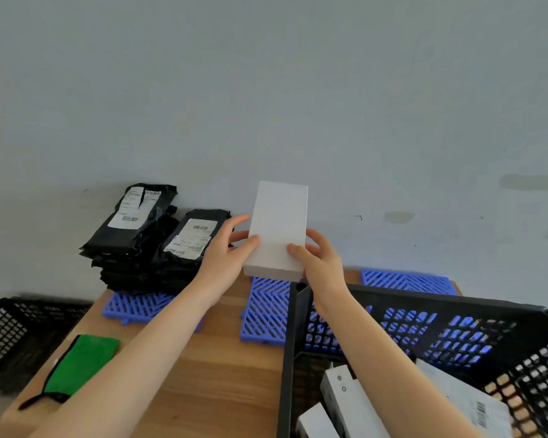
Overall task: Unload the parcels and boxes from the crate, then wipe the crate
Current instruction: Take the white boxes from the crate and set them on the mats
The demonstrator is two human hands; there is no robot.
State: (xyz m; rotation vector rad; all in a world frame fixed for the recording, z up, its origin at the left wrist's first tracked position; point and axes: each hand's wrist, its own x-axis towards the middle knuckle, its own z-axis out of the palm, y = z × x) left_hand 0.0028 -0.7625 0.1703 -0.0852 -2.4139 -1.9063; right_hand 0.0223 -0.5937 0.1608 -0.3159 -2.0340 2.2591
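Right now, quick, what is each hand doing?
Left hand: holding the white box by its left side.
Right hand: holding the same box by its right side.

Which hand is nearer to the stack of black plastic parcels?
Left. The left hand is just beside the black plastic parcels; the right hand is beyond the white rectangular box both grip.

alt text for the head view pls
The left hand and right hand hold a white box over a wooden table, near stacked black parcels. A black crate at right holds more boxes; a green cloth lies left.
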